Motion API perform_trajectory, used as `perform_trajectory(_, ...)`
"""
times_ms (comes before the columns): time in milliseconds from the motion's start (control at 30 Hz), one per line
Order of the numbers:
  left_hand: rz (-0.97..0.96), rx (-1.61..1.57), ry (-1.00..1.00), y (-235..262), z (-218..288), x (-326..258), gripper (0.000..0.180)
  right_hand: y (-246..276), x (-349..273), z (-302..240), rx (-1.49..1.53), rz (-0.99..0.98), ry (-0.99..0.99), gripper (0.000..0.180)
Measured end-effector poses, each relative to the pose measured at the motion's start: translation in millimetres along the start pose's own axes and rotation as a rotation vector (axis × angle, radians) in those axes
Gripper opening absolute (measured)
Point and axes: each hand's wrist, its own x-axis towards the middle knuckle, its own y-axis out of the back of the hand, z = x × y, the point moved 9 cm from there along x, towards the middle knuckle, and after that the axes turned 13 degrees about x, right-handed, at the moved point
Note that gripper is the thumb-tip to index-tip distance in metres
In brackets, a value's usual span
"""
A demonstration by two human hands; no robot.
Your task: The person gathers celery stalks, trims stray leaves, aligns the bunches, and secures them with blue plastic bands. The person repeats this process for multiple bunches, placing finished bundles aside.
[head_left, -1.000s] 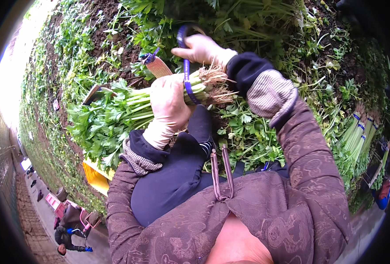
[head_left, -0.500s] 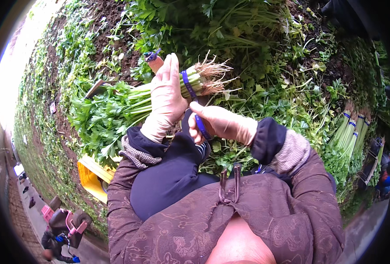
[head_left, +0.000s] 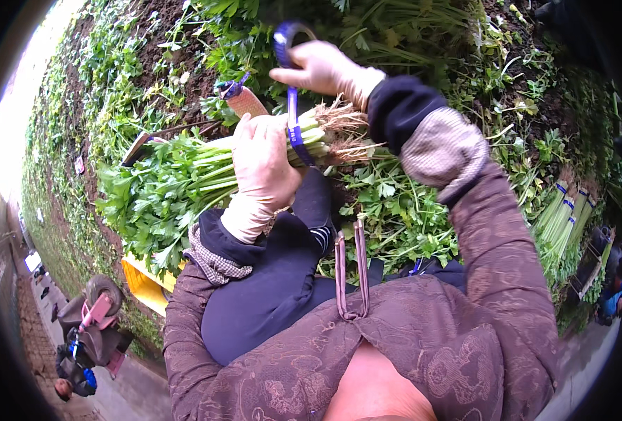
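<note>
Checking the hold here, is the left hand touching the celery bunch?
Touching. The head view shows the left hand closed over the celery bunch, with stalks showing on both sides.

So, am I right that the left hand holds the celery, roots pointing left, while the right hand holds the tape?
Almost: the head view shows the roots pointing right; the left hand holds the celery, and the right hand holds the tape.
</note>
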Motion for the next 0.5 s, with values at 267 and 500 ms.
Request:
perform_trajectory(267, 0.031, 0.008, -0.027, -1, -2, -3, 0.068, -138, -177, 1, 1.268, 0.062, -0.835, 0.043)
perform_trajectory(500, -0.075, 0.129, -0.063, -2, 2, -2, 0.080, -28, -141, -138, 0.873, -0.451, -0.258, 0.064)
